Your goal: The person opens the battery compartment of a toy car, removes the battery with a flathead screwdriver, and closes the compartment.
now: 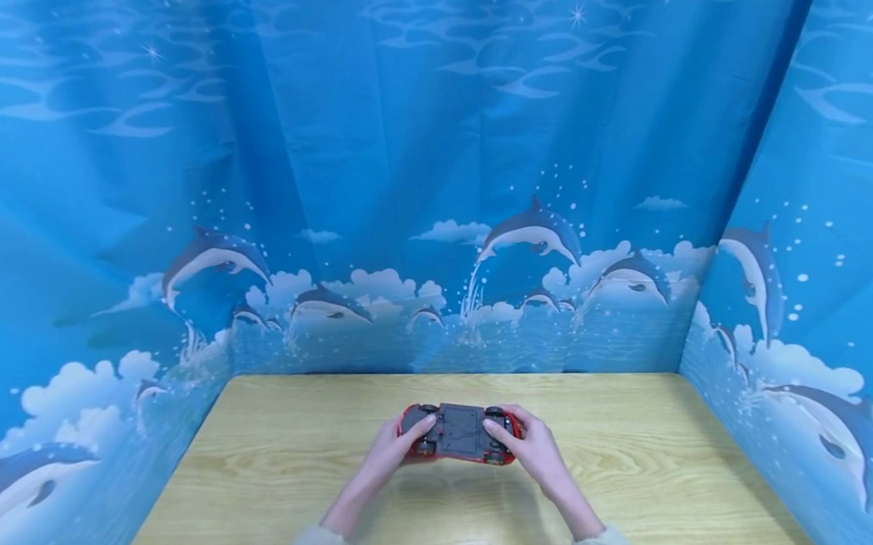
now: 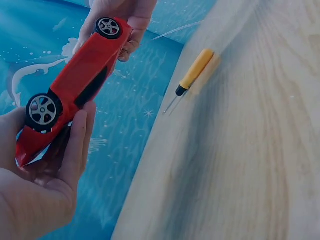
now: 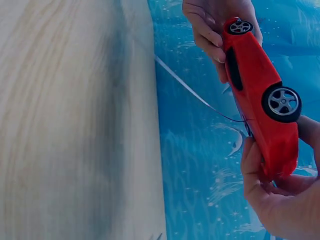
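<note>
A red toy car is held up over the table, turned so its dark grey underside faces the head camera. My left hand grips one end, its thumb pressing on the underside. At the other end my right hand holds on the same way, thumb on the base near a wheel. Both wrist views show the car's red side and its silver-spoked wheels, with fingers wrapped beneath the body. A screwdriver with a yellow handle appears in the left wrist view, lying on the table apart from both hands.
The light wood-grain table spreads out below both hands. Blue curtains printed with dolphins and clouds hang behind it and along its left and right sides.
</note>
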Tool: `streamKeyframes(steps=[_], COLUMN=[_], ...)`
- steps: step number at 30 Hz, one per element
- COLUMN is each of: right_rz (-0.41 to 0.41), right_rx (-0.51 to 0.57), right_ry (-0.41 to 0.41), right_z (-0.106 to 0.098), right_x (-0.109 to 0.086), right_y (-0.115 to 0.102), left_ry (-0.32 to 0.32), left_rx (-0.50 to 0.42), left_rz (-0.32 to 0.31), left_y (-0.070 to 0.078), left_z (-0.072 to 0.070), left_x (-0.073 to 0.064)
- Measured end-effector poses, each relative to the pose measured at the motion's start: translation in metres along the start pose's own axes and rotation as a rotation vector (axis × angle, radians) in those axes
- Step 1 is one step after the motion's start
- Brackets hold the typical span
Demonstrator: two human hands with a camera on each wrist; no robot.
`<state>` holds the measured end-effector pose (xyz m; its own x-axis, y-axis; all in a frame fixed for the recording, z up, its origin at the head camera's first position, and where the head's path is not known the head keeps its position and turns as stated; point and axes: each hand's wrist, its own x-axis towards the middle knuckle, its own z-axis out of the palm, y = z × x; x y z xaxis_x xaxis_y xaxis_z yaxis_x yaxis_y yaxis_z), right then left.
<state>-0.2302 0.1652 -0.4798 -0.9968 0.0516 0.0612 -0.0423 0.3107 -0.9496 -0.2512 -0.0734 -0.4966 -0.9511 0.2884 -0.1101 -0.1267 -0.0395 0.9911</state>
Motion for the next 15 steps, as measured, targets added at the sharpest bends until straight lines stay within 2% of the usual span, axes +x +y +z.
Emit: streamKeyframes(steps=[7, 15], right_rz=[0.027, 0.041], right_rx=[-0.003, -0.066], right_ry=[-0.044, -0.080], right_z=[0.002, 0.001], right_x=[-0.002, 0.002], right_y=[0.007, 0.017], left_ry=[0.001, 0.045], left_rx=[-0.074, -0.030], left_rz=[-0.029, -0.063], left_y=[-0.010, -0.017], left_z=[0.002, 0.003], left_x=[-0.002, -0.003])
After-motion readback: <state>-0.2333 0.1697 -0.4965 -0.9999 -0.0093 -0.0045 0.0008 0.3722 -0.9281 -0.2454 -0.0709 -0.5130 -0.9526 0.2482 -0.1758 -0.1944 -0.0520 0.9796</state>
